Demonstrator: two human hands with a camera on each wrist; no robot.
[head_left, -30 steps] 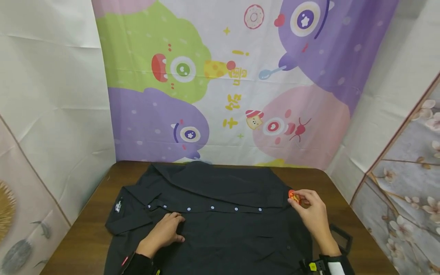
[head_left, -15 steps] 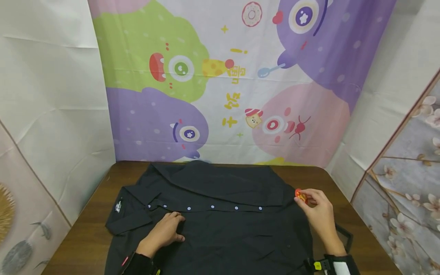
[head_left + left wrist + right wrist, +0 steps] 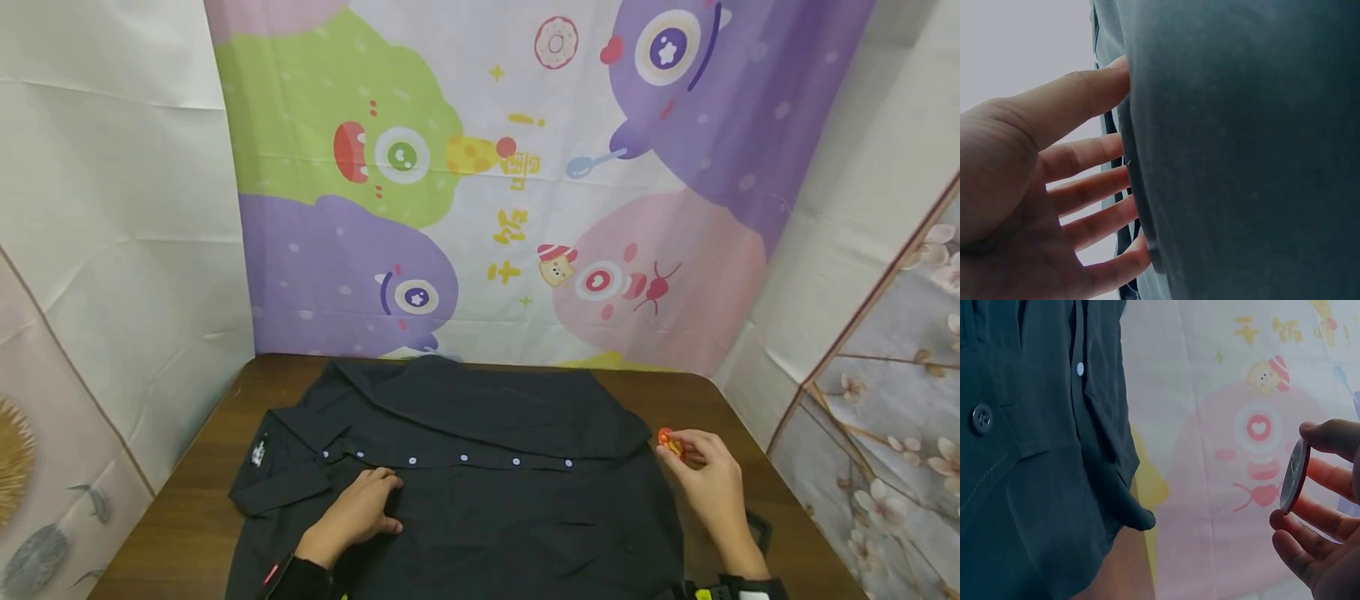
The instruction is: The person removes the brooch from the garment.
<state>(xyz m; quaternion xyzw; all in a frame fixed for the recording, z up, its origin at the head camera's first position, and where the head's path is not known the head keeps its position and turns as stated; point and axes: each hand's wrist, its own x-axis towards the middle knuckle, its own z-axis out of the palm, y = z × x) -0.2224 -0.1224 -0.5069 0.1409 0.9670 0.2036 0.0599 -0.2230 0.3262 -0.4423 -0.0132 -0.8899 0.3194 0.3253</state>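
Observation:
A black shirt [image 3: 480, 533] lies spread over the table, with a row of pale snap-like buttons [image 3: 463, 457] along its placket. My left hand [image 3: 358, 515] rests on the shirt just below that row, its fingers loosely spread; the left wrist view shows its fingertips [image 3: 1125, 178] against the cloth. Off the shirt's right edge, my right hand [image 3: 708, 475] pinches a small round badge [image 3: 671, 444], red and yellow on its front. In the right wrist view the badge [image 3: 1296, 475] is seen almost edge-on, its shiny silver back showing, held between thumb and fingers.
The brown wooden table [image 3: 187, 492] shows at both sides of the shirt. A dark angular frame [image 3: 761, 530] lies partly behind my right wrist. Behind the table hangs a cartoon-printed cloth [image 3: 495, 333], with a white label [image 3: 258, 452] on the shirt's left side.
My right hand has moved right and slightly toward me with the badge, away from the shirt's edge. The left hand has stayed in place on the cloth.

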